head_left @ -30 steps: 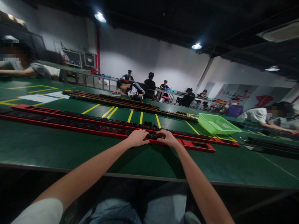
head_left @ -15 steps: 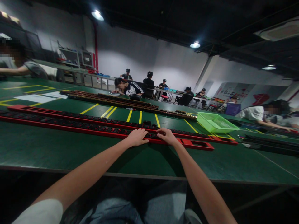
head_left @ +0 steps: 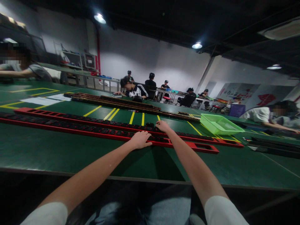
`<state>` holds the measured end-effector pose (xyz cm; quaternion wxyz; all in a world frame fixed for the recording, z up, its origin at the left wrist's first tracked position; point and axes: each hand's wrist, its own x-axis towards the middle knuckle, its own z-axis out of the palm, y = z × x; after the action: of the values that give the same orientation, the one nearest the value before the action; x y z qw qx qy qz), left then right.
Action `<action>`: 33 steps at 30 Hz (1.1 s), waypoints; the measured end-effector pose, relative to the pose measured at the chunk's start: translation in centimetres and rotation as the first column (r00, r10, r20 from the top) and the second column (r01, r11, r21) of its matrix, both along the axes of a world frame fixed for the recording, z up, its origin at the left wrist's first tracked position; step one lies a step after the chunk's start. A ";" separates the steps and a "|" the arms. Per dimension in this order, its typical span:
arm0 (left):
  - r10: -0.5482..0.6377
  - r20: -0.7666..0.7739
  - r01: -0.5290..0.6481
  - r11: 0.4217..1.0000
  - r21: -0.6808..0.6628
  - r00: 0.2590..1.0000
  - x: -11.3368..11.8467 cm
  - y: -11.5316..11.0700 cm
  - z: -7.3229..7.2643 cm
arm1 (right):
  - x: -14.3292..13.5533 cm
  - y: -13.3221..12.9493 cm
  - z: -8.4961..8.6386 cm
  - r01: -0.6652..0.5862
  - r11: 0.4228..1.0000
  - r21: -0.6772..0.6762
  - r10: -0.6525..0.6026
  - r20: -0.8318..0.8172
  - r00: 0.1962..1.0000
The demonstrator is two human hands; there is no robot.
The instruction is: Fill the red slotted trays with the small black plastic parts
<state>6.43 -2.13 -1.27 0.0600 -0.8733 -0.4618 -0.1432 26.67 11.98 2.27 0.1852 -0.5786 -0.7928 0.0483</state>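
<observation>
Two long red trays (head_left: 194, 147) lie side by side across the green table, with rows of small black parts (head_left: 112, 132) in their slots. My left hand (head_left: 142, 139) lies on the near tray, fingers stretched over the black parts and thumb apart. Over the far tray, my right hand (head_left: 164, 127) has its fingers bent together beside a small heap of black parts (head_left: 150, 125). Whatever is between its fingertips is hidden. Slots at the right end of the near tray hold no parts.
A light green plastic basket (head_left: 219, 124) stands beyond the trays at the right. Behind them lie long dark strips (head_left: 117, 102) in a stack. White papers (head_left: 42, 101) are at the left. Black strips (head_left: 274, 145) lie far right. Several people sit around.
My right hand has moved forward, from the near tray to the loose black parts at the far tray. My left hand stays on the near tray. The view has shifted slightly.
</observation>
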 end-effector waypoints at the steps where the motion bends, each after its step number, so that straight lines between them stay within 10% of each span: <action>1: 0.001 0.001 -0.001 1.000 0.001 1.000 0.0 0.0 0.0 | -0.2 0.3 -0.2 -0.003 1.000 -0.019 0.003 0.015 1.000; 16: 0.003 -0.002 -0.003 1.000 -0.022 1.000 0.1 0.0 0.1 | 1.7 -0.7 -0.2 0.105 0.988 0.115 -0.072 -0.258 0.963; 21: -0.013 -0.011 0.013 1.000 0.000 1.000 0.0 0.1 0.0 | 4.6 -3.2 1.0 0.082 0.997 -0.013 -0.056 -0.835 0.547; 27: -0.005 -0.013 0.005 0.999 -0.032 1.000 -0.1 -0.1 0.2 | 7.8 -7.0 -0.7 0.007 0.996 -0.091 -0.090 -0.964 0.248; 33: 0.007 -0.026 -0.009 0.999 -0.051 1.000 -0.1 -0.1 0.3 | 8.1 -8.5 -2.0 0.087 0.996 0.029 -0.010 -0.910 0.414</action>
<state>6.32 -2.20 -1.00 0.0441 -0.8745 -0.4680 -0.1195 34.81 3.53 0.22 0.6062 -0.4762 -0.5510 0.3197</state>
